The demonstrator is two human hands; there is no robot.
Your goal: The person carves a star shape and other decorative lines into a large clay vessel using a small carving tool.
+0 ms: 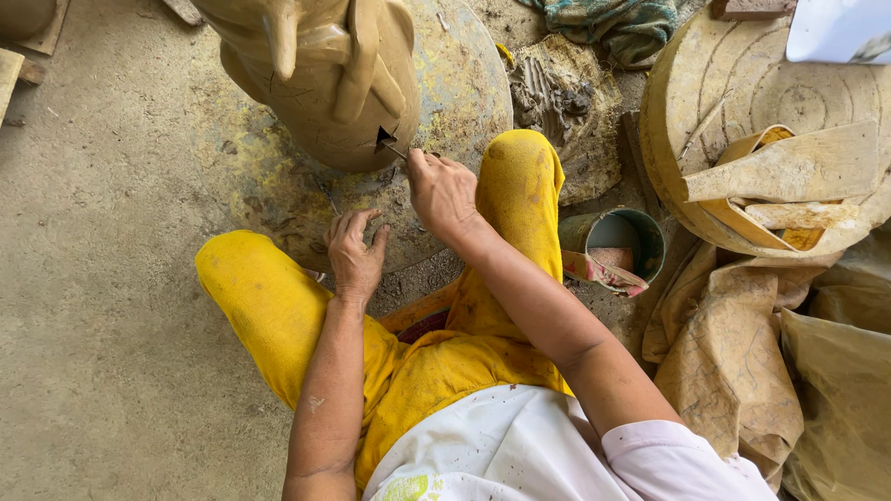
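My right hand (pixel 442 193) has its fingers pinched together on a thin metal tool (pixel 393 148), its tip at the clay figure's (pixel 320 79) base. My left hand (pixel 354 252) rests below the figure on the round turntable (pixel 278 186), fingers loosely apart, holding nothing.

green bucket (pixel 640 243), crumpled cloth (pixel 622 23) — round wooden slab (pixel 733 83)

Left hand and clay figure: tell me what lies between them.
Only bare round turntable surface, strewn with clay scraps, separates the left hand from the clay figure in the head view.
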